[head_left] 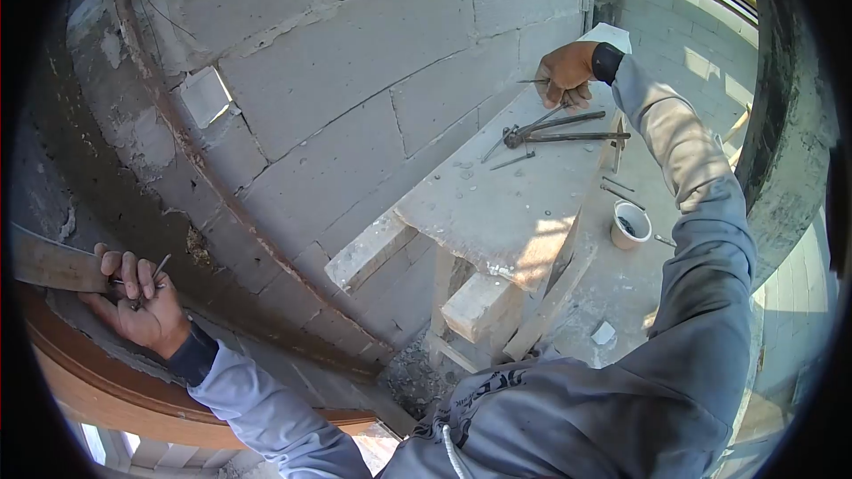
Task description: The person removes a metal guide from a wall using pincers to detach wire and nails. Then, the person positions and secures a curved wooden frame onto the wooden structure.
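My left hand (146,306) is at the lower left, its fingers curled around thin metal nails (162,264) that poke out between them. It rests against the end of a wooden board (58,264). My right hand (568,73) reaches over the far end of a dusty plank bench (470,200), fingers bent and pinched together. A thin nail (532,81) sticks out to the left of these fingers. Just below them lie long-handled pincers (568,130), with a loose nail (513,160) close to the jaws.
A white bucket (625,235) with dark small pieces inside stands right of the bench, with long nails (623,195) near it. A grey block wall (355,80) rises behind. A rusty bar (200,164) runs down the wall. Brown wooden frame (133,390) lies below my left hand.
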`<state>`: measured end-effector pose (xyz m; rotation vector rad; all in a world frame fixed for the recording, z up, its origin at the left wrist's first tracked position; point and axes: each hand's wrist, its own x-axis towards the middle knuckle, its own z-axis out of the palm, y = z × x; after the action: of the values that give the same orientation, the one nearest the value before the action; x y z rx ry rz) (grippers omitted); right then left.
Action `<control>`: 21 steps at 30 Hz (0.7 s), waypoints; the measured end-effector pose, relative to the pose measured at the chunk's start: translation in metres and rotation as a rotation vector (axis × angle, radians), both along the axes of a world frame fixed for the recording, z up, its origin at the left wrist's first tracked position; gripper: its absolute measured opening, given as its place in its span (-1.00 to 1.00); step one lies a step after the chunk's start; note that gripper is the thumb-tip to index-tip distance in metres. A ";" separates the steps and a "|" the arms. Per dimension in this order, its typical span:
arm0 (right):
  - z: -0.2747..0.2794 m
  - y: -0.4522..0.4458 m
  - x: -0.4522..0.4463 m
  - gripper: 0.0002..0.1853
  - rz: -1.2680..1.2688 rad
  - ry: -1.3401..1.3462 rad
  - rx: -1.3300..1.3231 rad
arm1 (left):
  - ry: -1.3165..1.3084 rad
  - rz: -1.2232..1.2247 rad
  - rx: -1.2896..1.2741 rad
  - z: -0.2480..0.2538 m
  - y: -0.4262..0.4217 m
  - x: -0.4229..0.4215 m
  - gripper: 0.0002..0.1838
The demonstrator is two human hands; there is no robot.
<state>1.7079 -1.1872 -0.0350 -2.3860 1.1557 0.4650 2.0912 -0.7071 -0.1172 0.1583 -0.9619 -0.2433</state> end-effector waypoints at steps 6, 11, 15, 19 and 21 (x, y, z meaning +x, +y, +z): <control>-0.005 0.010 -0.026 -0.86 0.059 -0.289 0.149 | 0.027 0.038 0.044 0.001 0.002 -0.003 -0.32; -0.005 0.046 -0.011 -0.79 0.083 -0.382 0.209 | 0.100 0.044 -0.008 0.002 -0.008 -0.019 -0.37; -0.003 0.065 0.025 -0.66 0.349 -0.096 -0.490 | 0.188 0.126 0.022 0.005 -0.007 -0.024 -0.36; 0.008 0.094 0.073 -0.67 0.526 -0.509 -0.558 | 0.225 0.120 0.020 0.006 -0.011 -0.028 -0.36; 0.007 0.138 0.114 -0.68 0.722 -0.678 -0.604 | 0.253 0.120 0.008 0.009 -0.012 -0.031 -0.37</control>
<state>1.8214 -1.0494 -0.0277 -3.0564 0.0996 -0.5568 2.0599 -0.7193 -0.1087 0.1876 -0.6974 -0.1523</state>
